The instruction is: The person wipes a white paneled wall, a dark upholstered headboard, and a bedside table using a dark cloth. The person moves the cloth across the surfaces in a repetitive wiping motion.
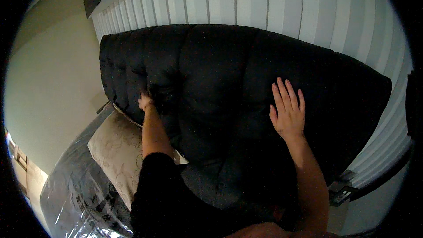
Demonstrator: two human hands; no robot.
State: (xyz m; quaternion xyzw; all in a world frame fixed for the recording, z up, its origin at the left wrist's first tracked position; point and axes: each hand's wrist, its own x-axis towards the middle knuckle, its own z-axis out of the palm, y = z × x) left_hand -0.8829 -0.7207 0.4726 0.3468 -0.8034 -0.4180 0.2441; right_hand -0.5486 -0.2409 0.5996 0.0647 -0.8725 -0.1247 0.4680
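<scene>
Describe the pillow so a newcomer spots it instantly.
Start at the big black panel, in front of the white ridged wall. At its lower left, between the left forearm and shiny plastic, is the pillow. Its beige, patterned cover sets it apart from panel and plastic.

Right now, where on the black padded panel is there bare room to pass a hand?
Between the left hand and the right hand, the black padded panel has a bare stretch, bordered above by the ribbed white wall. Another lies right of the right hand, toward the panel's end. It looks crowded around the left forearm, beside the pillow.
</scene>
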